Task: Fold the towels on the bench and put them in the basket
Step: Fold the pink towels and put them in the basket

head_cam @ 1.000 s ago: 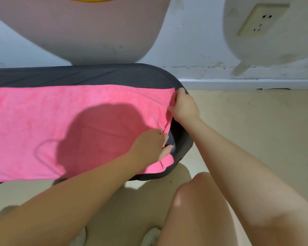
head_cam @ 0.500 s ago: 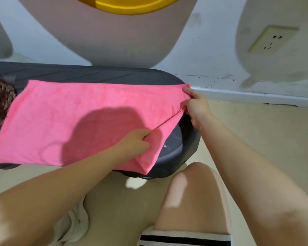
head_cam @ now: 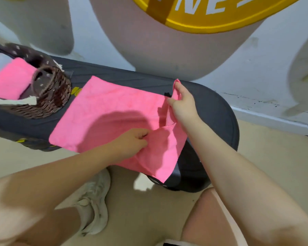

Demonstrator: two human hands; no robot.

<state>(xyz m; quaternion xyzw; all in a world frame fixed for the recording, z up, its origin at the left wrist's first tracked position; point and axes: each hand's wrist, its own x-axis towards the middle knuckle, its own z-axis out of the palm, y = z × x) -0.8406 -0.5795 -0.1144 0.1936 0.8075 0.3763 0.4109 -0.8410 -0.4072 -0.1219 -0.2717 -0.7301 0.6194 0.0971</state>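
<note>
both hands, left (head_cam: 132,143) and right (head_cam: 182,102), pinch the pink towel's (head_cam: 107,110) right edge; bare bench (head_cam: 219,110) beyond.

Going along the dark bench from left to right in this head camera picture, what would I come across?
Brown woven wicker basket holding a folded pink towel → flat pink towel spread on the dark grey padded bench → left hand → right hand, both gripping the towel's right edge.

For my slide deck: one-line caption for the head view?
Both hands, left hand and right hand, grip a pink towel on the bench.
</note>
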